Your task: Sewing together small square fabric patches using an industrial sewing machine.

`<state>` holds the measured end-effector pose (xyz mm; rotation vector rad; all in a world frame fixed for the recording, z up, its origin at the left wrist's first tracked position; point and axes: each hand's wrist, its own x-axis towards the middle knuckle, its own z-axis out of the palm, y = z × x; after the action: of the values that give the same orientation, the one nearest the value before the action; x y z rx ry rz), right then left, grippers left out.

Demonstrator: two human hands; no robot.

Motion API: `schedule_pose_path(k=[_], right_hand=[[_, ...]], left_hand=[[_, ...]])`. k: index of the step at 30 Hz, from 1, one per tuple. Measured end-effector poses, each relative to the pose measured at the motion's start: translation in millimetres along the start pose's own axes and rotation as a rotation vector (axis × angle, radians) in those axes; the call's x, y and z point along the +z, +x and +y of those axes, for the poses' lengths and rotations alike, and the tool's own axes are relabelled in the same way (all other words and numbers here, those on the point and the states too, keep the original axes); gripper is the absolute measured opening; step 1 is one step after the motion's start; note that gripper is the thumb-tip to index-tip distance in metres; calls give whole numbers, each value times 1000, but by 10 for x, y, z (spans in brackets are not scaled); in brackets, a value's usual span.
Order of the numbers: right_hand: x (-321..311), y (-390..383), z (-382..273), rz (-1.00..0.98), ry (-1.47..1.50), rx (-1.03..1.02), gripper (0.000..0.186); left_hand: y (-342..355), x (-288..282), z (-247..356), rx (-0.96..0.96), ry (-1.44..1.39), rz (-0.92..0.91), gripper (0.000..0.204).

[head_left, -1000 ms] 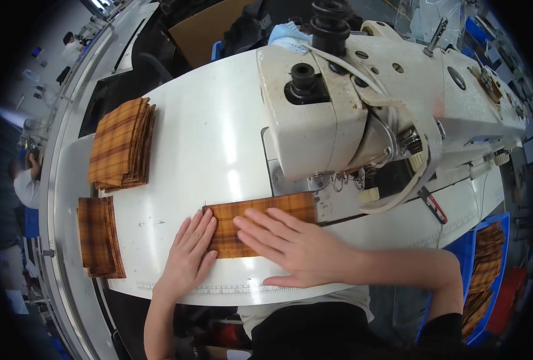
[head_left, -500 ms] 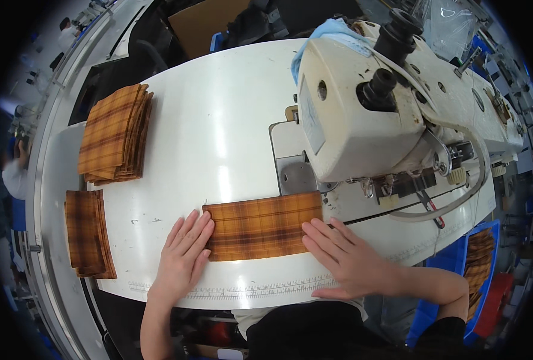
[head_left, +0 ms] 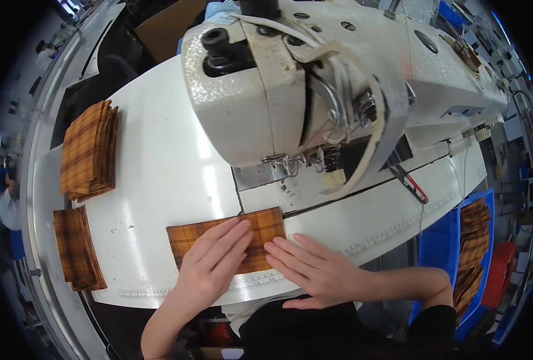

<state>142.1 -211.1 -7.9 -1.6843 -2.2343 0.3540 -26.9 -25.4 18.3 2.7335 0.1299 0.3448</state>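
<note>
A rectangle of orange-brown plaid fabric (head_left: 183, 237) lies on the white sewing table (head_left: 158, 156) in front of the sewing machine head (head_left: 236, 114). My left hand (head_left: 212, 264) rests on the fabric's middle to left part, fingers extended. My right hand (head_left: 314, 276) lies at the fabric's right end, fingertips on it and fingers stretched out. The presser foot area (head_left: 287, 165) is above the fabric. A red-handled snip (head_left: 413, 186) rests to the right of the machine's needle area. Two stacks of matching pieces, an upper one (head_left: 86, 150) and a lower one (head_left: 74, 252), lie to the left.
A blue bin (head_left: 434, 240) holding plaid pieces stands below the table at right, beside a red container (head_left: 497, 270). A light blue cloth (head_left: 218, 12) and a cardboard box (head_left: 158, 33) are behind the machine. A co-worker (head_left: 8, 204) sits at far left.
My left hand has slid rightward over the fabric. The piece has shifted left and toward me, away from the presser foot, with my right hand following it. The camera view has also moved.
</note>
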Motion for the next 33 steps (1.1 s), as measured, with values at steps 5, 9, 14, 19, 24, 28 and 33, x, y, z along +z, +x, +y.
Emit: schedule_pose_path(k=[5, 9, 14, 19, 24, 28, 33], right_hand=[[49, -203, -50, 9, 20, 22, 78], [75, -380, -118, 38, 22, 38, 73], [97, -398, -96, 125, -48, -1, 67], [104, -378, -99, 199, -113, -20, 61], [125, -247, -26, 326, -106, 26, 53], [88, -189, -22, 269, -135, 39, 55], [147, -177, -22, 268, -166, 46, 55]], left_hand=[[122, 224, -80, 24, 1, -193, 55], [141, 237, -78, 19, 11, -225, 54], [151, 227, -65, 0, 24, -232, 54], [144, 227, -71, -2, 13, -231, 54], [151, 221, -69, -5, 8, -229, 55], [146, 213, -70, -10, -9, -229, 55], [201, 189, -16, -3, -1, -201, 53]])
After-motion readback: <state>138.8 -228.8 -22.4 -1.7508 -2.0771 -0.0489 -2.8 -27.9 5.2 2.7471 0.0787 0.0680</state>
